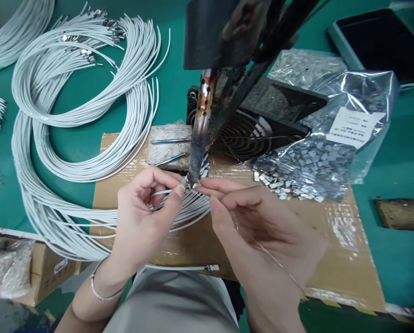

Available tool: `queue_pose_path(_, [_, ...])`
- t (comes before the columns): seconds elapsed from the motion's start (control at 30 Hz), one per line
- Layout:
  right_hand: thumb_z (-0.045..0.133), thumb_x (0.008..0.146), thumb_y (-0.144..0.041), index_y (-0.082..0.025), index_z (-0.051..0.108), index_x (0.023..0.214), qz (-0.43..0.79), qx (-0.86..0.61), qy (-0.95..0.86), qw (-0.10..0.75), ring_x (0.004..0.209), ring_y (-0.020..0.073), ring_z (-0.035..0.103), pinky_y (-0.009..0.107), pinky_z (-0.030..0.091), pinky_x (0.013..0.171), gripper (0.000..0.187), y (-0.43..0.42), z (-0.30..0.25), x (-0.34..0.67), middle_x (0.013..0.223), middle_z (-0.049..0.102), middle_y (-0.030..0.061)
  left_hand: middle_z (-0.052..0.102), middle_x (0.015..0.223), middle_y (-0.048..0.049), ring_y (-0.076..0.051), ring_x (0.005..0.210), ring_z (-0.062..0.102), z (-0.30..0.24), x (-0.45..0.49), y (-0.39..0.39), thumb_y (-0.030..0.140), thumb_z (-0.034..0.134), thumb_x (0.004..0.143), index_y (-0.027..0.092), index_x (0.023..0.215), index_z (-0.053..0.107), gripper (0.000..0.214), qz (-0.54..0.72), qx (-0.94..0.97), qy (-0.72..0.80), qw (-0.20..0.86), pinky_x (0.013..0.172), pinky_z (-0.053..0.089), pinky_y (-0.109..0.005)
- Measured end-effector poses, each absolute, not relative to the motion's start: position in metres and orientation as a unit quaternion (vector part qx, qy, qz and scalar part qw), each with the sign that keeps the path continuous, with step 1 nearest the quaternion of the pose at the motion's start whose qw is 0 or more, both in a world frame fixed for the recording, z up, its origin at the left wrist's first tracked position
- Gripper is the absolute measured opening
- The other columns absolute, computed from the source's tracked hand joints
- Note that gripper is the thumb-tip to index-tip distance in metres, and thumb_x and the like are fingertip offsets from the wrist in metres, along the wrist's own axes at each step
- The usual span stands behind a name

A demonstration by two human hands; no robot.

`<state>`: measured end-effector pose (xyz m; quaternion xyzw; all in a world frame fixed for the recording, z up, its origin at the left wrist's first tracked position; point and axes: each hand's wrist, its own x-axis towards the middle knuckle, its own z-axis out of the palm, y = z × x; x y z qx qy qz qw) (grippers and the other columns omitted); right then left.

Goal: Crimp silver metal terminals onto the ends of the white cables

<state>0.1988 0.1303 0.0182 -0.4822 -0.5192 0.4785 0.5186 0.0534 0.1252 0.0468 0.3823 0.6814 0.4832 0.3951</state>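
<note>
While the left hand (146,217) pinched a white cable (163,192) between thumb and fingertips, the right hand (258,226) was drawn nearly closed, with a thin wire (278,262) running from its fingers across the palm. The held cable was positioned just below the iron (202,125), its end near the tip. Both sets of fingertips were close to that tip; whether the cable end touched it could not be told.

The iron was angled downward, with perforations along its upper barrel. A fan (238,136) stood directly behind and to the right of it. Two metal tools (172,158) with blue tints lay across a pale pad (156,155) to the left of the tip.

Coiled cables (89,111) occupied the left of the green worktop (387,259) and extended beneath the left hand onto the cardboard (326,249). Loose connectors (283,188) lay to the right of the iron, at the edge of a clear bag (369,134) filled with similar parts. A phone (383,44) lay at the upper right, beyond the bag; a brown block (403,214) lay at the far right.
</note>
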Motion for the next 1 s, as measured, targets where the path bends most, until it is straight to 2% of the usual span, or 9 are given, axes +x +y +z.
queue_pose_path(0.1, [0.076, 0.088, -0.002, -0.025, 0.069, 0.086, 0.479, -0.482, -0.524, 0.513, 0.095, 0.0201, 0.084, 0.035, 0.069, 0.095, 0.024, 0.13, 0.0173, 0.1996, 0.109, 0.085, 0.0014, 0.08, 0.082, -0.0014, -0.013, 0.069, 0.066, 0.0469, 0.0533, 0.1263, 0.008, 0.079, 0.082, 0.02, 0.075, 0.073, 0.015, 0.486, 0.379, 0.68, 0.396, 0.059, 0.047, -0.024])
queue_pose_path(0.3, [0.076, 0.09, -0.005, -0.025, 0.069, 0.087, 0.477, -0.494, -0.523, 0.505, 0.096, 0.0192, 0.084, 0.034, 0.068, 0.097, 0.021, 0.1281, 0.0164, 0.2, 0.112, 0.085, 0.0005, 0.08, 0.083, -0.0018, -0.013, 0.07, 0.067, 0.0473, 0.0534, 0.1264, 0.008, 0.08, 0.081, 0.02, 0.074, 0.072, 0.015, 0.489, 0.377, 0.679, 0.397, 0.061, 0.05, -0.023])
queue_pose_path(0.73, [0.077, 0.089, -0.005, -0.026, 0.07, 0.087, 0.469, -0.503, -0.517, 0.51, 0.094, 0.0187, 0.083, 0.034, 0.066, 0.097, 0.022, 0.1273, 0.0174, 0.1988, 0.11, 0.085, -0.0002, 0.079, 0.084, -0.0013, -0.012, 0.066, 0.059, 0.0471, 0.0527, 0.1247, 0.008, 0.079, 0.082, 0.021, 0.074, 0.072, 0.016, 0.481, 0.386, 0.682, 0.392, 0.056, 0.043, -0.025])
queue_pose_path(1.0, [0.076, 0.09, -0.005, -0.025, 0.07, 0.088, 0.473, -0.495, -0.514, 0.517, 0.096, 0.018, 0.083, 0.032, 0.066, 0.096, 0.021, 0.1269, 0.0167, 0.1978, 0.11, 0.085, 0.0006, 0.08, 0.085, -0.0011, -0.011, 0.068, 0.061, 0.0476, 0.0525, 0.1237, 0.009, 0.079, 0.083, 0.02, 0.075, 0.073, 0.015, 0.484, 0.388, 0.678, 0.395, 0.056, 0.043, -0.023])
